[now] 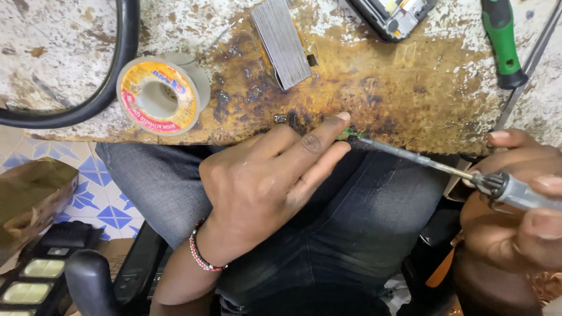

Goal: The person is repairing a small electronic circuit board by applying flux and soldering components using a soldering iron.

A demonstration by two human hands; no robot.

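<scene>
My left hand [266, 181] rests at the near edge of the stained wooden workbench [374, 88], its thumb and forefinger pinching a tiny green circuit part [350, 133]. My right hand [518, 202] grips a soldering iron [462, 172] by its grey handle. The iron's thin metal tip reaches left and touches the green part at the bench edge. A small metal component [280, 118] lies on the bench just left of my left fingertips.
A solder spool [159, 96] sits left on the bench beside a thick black cable [111, 76]. A grey finned block [282, 41], an opened device [391, 14] and a green-handled screwdriver [502, 41] lie farther back. My jeans-clad lap [351, 222] is below; tiled floor at left.
</scene>
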